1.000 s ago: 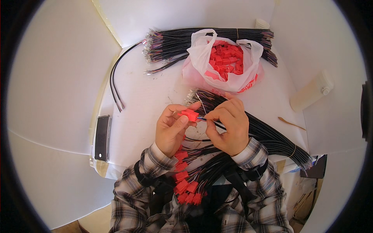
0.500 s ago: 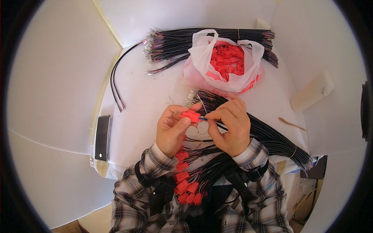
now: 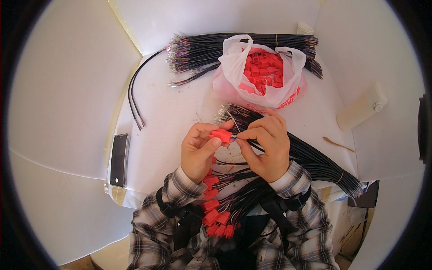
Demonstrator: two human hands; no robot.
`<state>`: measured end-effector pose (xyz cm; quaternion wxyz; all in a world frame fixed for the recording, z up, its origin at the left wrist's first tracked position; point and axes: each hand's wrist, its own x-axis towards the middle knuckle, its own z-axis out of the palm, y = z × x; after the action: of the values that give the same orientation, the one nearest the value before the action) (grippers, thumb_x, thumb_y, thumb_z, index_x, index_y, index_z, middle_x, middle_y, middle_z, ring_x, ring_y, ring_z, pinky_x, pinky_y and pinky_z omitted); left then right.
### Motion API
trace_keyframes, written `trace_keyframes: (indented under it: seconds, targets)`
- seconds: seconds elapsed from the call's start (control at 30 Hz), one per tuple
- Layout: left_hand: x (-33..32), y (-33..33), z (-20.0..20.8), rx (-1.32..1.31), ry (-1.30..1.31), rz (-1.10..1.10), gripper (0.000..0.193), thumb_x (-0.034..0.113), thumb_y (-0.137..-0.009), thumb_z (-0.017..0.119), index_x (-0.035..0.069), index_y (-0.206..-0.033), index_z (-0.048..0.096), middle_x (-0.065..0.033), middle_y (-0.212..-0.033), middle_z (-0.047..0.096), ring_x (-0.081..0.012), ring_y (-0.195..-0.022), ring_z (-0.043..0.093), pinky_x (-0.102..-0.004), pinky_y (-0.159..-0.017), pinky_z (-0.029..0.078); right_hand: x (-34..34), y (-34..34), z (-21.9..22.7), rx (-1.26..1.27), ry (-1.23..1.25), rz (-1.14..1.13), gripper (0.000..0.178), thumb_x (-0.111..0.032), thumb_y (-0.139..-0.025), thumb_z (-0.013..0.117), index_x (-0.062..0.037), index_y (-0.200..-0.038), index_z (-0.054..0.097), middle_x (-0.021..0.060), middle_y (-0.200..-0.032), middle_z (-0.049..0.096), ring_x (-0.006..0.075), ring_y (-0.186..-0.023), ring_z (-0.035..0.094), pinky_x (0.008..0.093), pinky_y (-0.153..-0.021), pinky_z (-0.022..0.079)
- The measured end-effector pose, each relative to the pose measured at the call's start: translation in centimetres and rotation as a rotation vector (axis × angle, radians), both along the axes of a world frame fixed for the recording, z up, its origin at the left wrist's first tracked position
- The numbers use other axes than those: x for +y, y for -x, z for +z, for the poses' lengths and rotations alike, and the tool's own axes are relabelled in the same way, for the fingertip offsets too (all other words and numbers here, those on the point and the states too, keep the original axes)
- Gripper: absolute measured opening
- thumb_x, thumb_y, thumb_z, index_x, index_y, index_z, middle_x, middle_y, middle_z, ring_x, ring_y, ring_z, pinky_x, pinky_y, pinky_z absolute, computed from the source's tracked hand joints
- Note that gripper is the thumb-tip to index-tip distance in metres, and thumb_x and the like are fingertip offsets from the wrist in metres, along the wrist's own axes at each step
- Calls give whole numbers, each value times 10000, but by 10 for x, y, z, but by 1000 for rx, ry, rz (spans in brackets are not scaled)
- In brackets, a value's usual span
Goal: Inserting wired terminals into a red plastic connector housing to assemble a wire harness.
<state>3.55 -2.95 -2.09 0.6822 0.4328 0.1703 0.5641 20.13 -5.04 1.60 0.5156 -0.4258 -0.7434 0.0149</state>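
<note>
Holding red connector (image 3: 222, 135) in left grip (image 3: 196, 150), aimed lengthwise rightward. Pinching thin wires (image 3: 234, 137) in right grip (image 3: 269, 147), just beside connector's right end.

A: What sits left of the grip (image 3: 221, 135)?
B: A dark phone (image 3: 119, 160), well apart and slightly nearer the body, on the white tabletop (image 3: 157, 112).
A: And to the right?
B: A slim brown spoon-like piece (image 3: 338, 144), well apart; past it and farther forward, a cream bottle (image 3: 360, 108).
A: Anything beyond?
B: Far forward and right, a partly hidden whitish container (image 3: 304, 29). White panels (image 3: 63, 90) rise on both sides and ahead.
</note>
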Motion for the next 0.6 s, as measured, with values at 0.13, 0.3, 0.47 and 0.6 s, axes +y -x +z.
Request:
trace_keyframes:
  seconds: [0.13,0.3,0.47,0.6]
  targets:
    - [0,0,-1,14,-16,-3,218,11,-812,542,20,-1014,463,-231,-1139,511,-196,-883,573,-311,-781,446,1,-2,-2,-30,6,4,147,-49,-628,657,-91,-746,581,34,-779,521,228,-753,513,446,-881,345]
    - [0,1,-4,60,-66,12,224,2,-804,549,32,-1011,467,-226,-1156,503,-192,-950,554,-319,-855,413,1,0,-2,-71,-10,-9,140,-75,-641,648,-95,-757,572,30,-807,515,225,-779,507,443,-885,340]
    - [-2,0,-2,89,-96,17,216,1,-803,551,31,-999,468,-219,-1158,505,-200,-1037,520,-331,-920,370,1,0,-4,-90,-23,-4,144,-88,-641,655,-99,-758,572,27,-802,510,221,-774,504,444,-885,340]
    - [-1,1,-2,69,-79,17,207,6,-806,549,23,-996,470,-219,-1153,508,-197,-1021,528,-327,-909,380,-1,-1,0,-75,-5,-9,147,-84,-638,656,-99,-757,571,27,-801,509,223,-776,506,447,-883,339]
